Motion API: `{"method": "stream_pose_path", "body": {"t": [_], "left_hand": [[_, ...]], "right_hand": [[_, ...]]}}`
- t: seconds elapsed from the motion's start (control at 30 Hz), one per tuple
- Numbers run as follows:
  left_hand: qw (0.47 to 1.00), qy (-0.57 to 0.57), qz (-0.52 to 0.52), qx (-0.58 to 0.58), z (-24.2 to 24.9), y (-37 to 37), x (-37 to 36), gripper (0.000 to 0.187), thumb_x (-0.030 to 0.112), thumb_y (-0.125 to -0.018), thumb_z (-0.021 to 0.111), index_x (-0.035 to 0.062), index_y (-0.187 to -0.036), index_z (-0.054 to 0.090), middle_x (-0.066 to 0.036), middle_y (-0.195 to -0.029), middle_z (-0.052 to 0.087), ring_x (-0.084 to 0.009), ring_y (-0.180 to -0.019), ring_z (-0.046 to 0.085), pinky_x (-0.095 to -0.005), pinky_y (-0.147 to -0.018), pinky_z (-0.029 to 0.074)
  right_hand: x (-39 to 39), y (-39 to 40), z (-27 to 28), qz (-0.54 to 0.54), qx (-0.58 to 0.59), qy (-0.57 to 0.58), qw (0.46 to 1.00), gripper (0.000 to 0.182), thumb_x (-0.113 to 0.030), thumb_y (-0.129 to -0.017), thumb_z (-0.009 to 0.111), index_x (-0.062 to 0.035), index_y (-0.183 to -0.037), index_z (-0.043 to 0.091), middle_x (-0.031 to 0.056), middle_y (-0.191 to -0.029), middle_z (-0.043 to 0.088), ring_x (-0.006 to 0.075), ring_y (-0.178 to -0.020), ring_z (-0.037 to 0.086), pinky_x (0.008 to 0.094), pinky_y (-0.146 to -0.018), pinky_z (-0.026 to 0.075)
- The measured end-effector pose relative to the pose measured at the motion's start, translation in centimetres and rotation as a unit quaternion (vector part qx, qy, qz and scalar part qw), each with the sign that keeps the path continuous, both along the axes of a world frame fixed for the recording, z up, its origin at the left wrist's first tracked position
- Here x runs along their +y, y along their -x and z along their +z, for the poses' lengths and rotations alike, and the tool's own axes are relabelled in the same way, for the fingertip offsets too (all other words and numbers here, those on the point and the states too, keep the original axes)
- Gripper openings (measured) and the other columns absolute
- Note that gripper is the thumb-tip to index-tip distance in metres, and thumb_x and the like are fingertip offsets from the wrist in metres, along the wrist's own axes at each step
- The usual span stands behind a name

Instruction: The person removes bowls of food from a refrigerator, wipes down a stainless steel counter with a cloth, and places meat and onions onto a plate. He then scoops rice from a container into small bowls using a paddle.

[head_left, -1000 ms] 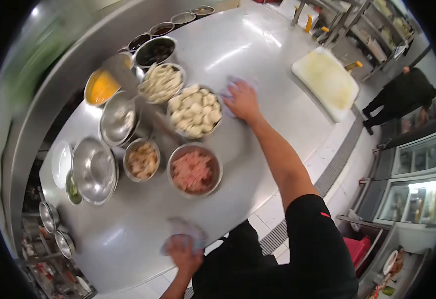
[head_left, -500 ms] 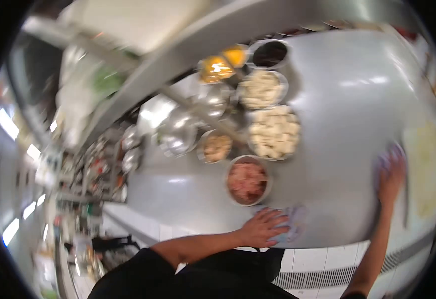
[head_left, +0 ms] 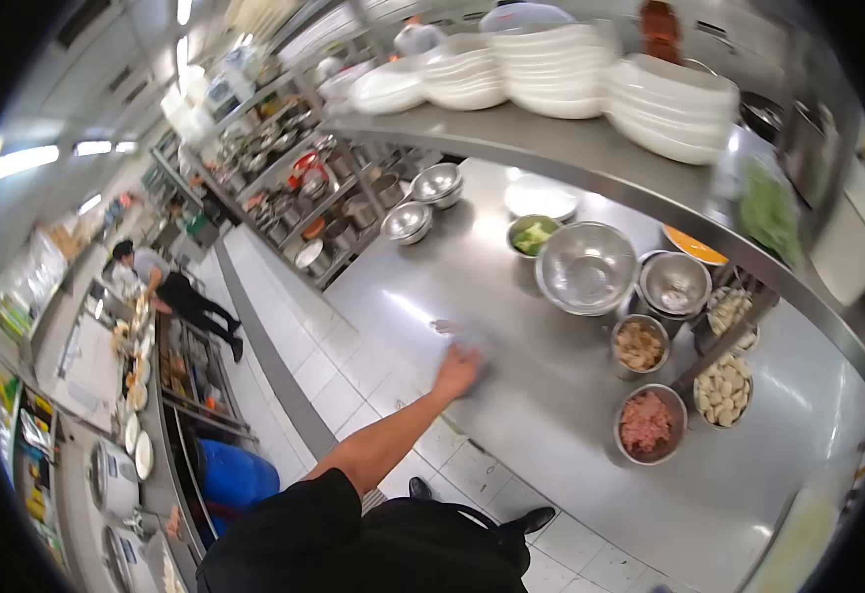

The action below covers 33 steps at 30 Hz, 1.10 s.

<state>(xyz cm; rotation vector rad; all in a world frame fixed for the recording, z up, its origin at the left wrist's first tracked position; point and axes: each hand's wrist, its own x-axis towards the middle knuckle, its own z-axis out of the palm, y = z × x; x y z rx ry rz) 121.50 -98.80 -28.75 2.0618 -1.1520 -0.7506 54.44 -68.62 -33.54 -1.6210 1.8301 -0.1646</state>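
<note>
From the head camera I see my left hand (head_left: 459, 370) pressed flat on a pale cloth (head_left: 472, 339) that lies on the steel counter (head_left: 551, 395), near its front edge. The cloth sits under my palm and sticks out beyond the fingers; blur hides how far they spread. A bowl of minced meat (head_left: 649, 424) stands well to the side, a large empty bowl (head_left: 586, 267) farther back.

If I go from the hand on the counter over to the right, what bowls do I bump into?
Left hand on the cloth → big empty steel bowl → bowl of pink minced meat → bowl of pale dumplings.
</note>
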Motion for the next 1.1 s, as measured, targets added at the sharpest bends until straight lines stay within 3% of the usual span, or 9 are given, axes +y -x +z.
{"method": "stream_pose_path", "body": {"t": [0.1, 0.17, 0.23, 0.37, 0.47, 0.57, 1.0, 1.03, 1.1], "left_hand": [[0.955, 0.171, -0.217, -0.111, 4.0, 1.7, 2.3, 0.049, 0.040, -0.092, 0.057, 0.0054, -0.126, 0.055, -0.018, -0.136, 0.049, -0.0341, -0.110, 0.060, -0.0371, -0.090, 0.049], [0.930, 0.220, -0.262, -0.136, 6.2, -0.8, 7.0, 0.043, 0.037, -0.093, 0.057, 0.0108, -0.127, 0.056, -0.015, -0.140, 0.046, -0.0337, -0.107, 0.060, -0.0376, -0.090, 0.049], [0.969, 0.015, -0.241, 0.044, 8.6, -6.2, 12.9, 0.040, 0.035, -0.092, 0.058, 0.0132, -0.126, 0.058, -0.015, -0.132, 0.052, -0.0325, -0.110, 0.057, -0.0391, -0.093, 0.046], [0.987, -0.067, -0.139, -0.039, -4.0, -21.5, 26.7, 0.043, 0.040, -0.090, 0.056, 0.0115, -0.123, 0.059, -0.018, -0.116, 0.061, -0.0344, -0.107, 0.058, -0.0422, -0.091, 0.047], [0.970, -0.236, -0.044, -0.036, -7.5, -30.9, 36.4, 0.049, 0.044, -0.088, 0.055, 0.0118, -0.125, 0.059, -0.019, -0.115, 0.063, -0.0350, -0.107, 0.059, -0.0434, -0.093, 0.046], [0.960, -0.252, 0.095, 0.082, -7.6, -37.4, 41.7, 0.051, 0.044, -0.086, 0.056, 0.0078, -0.121, 0.062, -0.017, -0.113, 0.066, -0.0325, -0.106, 0.061, -0.0402, -0.092, 0.048], [0.949, -0.142, 0.246, 0.135, -14.4, -62.6, 42.3, 0.048, 0.041, -0.088, 0.057, 0.0041, -0.119, 0.062, -0.017, -0.107, 0.068, -0.0283, -0.100, 0.064, -0.0379, -0.090, 0.049], [0.926, -0.155, 0.306, 0.156, -14.6, -64.4, 43.8, 0.045, 0.038, -0.088, 0.058, 0.0029, -0.115, 0.064, -0.016, -0.102, 0.069, -0.0260, -0.094, 0.065, -0.0366, -0.085, 0.050], [0.876, -0.158, 0.419, 0.177, -16.7, -67.5, 48.4, 0.037, 0.033, -0.086, 0.059, 0.0011, -0.104, 0.067, -0.014, -0.088, 0.070, -0.0216, -0.077, 0.065, -0.0345, -0.071, 0.052]], "right_hand": [[-7.2, -17.0, 1.9, 0.156, -0.085, 0.052, 0.983, 0.048, -0.023, -0.089, 0.059, -0.0079, -0.134, 0.051, 0.0199, -0.124, 0.058, 0.0344, -0.120, 0.049, 0.0431, -0.107, 0.034], [-13.8, -32.1, 7.5, -0.032, -0.247, 0.009, 0.968, 0.039, -0.013, -0.080, 0.060, 0.0016, -0.116, 0.059, 0.0152, -0.097, 0.067, 0.0238, -0.089, 0.064, 0.0353, -0.082, 0.050], [-17.1, -43.1, 12.4, -0.011, -0.257, 0.107, 0.961, 0.041, -0.015, -0.078, 0.062, 0.0017, -0.115, 0.059, 0.0152, -0.097, 0.066, 0.0231, -0.089, 0.063, 0.0345, -0.084, 0.048], [-22.8, -58.3, 13.2, 0.047, -0.257, 0.298, 0.918, 0.049, -0.021, -0.078, 0.067, 0.0004, -0.121, 0.057, 0.0223, -0.125, 0.055, 0.0338, -0.114, 0.054, 0.0400, -0.098, 0.041], [-26.2, -68.0, 11.9, 0.182, -0.067, 0.305, 0.932, 0.059, -0.027, -0.080, 0.069, -0.0041, -0.132, 0.052, 0.0225, -0.152, 0.025, 0.0421, -0.139, 0.026, 0.0479, -0.113, 0.025], [-30.6, -74.5, 1.8, 0.200, 0.027, 0.333, 0.921, 0.064, -0.036, -0.082, 0.067, -0.0073, -0.136, 0.049, 0.0209, -0.152, 0.027, 0.0397, -0.138, 0.028, 0.0488, -0.113, 0.023], [-41.8, -98.8, 0.5, -0.018, 0.370, 0.358, 0.857, 0.054, -0.039, -0.095, 0.047, -0.0060, -0.138, 0.044, 0.0183, -0.142, 0.043, 0.0364, -0.129, 0.042, 0.0503, -0.106, 0.033], [-42.8, -101.7, 0.0, -0.013, 0.368, 0.361, 0.857, 0.054, -0.039, -0.095, 0.047, -0.0060, -0.138, 0.044, 0.0183, -0.142, 0.043, 0.0364, -0.129, 0.042, 0.0503, -0.106, 0.033], [-43.7, -107.7, -2.3, 0.189, -0.047, 0.507, 0.840, 0.046, -0.025, -0.092, 0.053, -0.0018, -0.131, 0.050, 0.0201, -0.133, 0.051, 0.0350, -0.125, 0.047, 0.0465, -0.105, 0.036]]}}
